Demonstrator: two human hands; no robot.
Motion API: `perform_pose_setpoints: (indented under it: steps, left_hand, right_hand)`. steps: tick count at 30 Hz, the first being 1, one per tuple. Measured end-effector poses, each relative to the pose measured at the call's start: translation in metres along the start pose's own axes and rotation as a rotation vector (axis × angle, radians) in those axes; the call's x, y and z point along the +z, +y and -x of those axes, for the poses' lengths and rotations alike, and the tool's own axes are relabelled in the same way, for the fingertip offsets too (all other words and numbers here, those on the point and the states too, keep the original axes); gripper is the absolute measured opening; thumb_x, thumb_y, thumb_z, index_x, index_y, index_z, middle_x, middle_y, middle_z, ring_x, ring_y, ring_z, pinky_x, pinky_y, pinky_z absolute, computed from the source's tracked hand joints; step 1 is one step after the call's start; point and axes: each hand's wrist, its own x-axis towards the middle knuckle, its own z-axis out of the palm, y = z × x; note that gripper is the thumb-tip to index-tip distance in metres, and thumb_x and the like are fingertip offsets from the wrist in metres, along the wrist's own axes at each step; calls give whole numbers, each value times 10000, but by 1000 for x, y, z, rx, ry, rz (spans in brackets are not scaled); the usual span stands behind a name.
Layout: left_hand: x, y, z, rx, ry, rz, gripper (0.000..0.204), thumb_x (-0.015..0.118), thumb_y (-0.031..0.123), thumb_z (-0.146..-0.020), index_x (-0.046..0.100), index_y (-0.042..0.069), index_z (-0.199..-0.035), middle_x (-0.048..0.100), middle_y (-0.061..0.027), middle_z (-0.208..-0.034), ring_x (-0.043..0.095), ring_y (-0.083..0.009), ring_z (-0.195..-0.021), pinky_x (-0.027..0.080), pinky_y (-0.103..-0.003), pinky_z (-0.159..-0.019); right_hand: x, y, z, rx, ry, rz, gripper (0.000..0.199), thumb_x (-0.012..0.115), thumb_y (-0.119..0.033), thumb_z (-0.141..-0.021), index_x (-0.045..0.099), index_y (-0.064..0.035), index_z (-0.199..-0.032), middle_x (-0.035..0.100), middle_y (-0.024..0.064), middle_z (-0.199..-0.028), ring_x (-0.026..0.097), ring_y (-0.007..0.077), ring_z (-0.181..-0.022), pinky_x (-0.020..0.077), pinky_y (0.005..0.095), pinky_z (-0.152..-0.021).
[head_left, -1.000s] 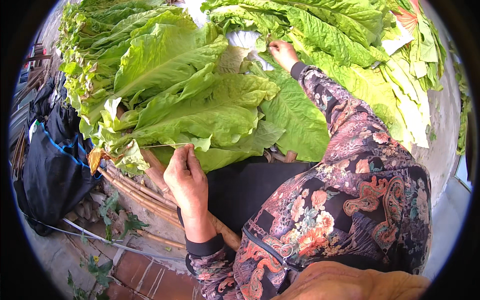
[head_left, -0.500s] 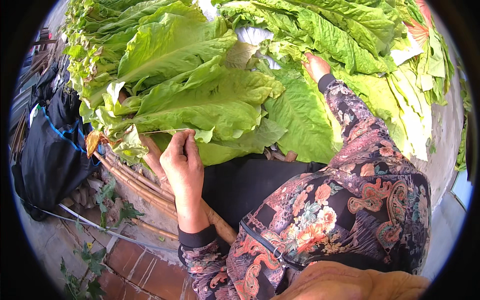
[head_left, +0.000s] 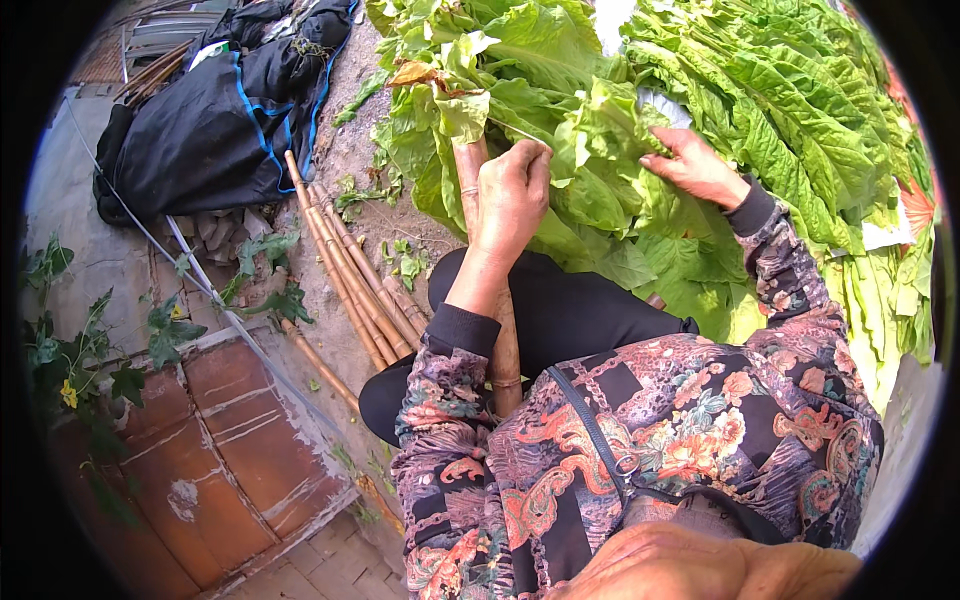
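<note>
A: Left hand (head_left: 514,195)?
B: Fingertips pinched on a pale thread (head_left: 518,132), which runs leftward to near the top of a thick bamboo pole (head_left: 470,180). The pole slants down behind the wrist.
A: Right hand (head_left: 698,172)?
B: Well apart from the left. Thumb and fingers closed on the edge of a crumpled green leaf (head_left: 612,125).
A: Leaf's position?
B: Between the two hands, above other broad leaves (head_left: 690,285).
A: Surroundings?
B: Big leaf pile (head_left: 770,110) beyond the right hand. Off left, thin canes (head_left: 345,270) on the ground, upper ends near a black bag (head_left: 195,135) with blue trim.
</note>
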Motion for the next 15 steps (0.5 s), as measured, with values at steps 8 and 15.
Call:
perform_pose_setpoints:
  steps: [8,15]
  left_hand:
    - [-96,22,48,-57,-120,-162,71,613,72,-814,646,16,-845,609,-185,-701,615,-352,-649,472,-396,-588]
    - [-116,-156,43,-464,-458,-400,201,630,232,-826,694,64,-916,665,-188,-813,645,-303,-754,500,-390,-693]
  right_hand:
    - [142,-55,-114,-257,-364,-29,371,623,-211,-804,584,48,-1067,625,250,-901,600,301,-822,468,381,-758]
    - [198,-46,-171,-313,-195,-365,322,578,-241,-861,622,32,-1025,672,168,-956,604,249,-910,458,369,-824]
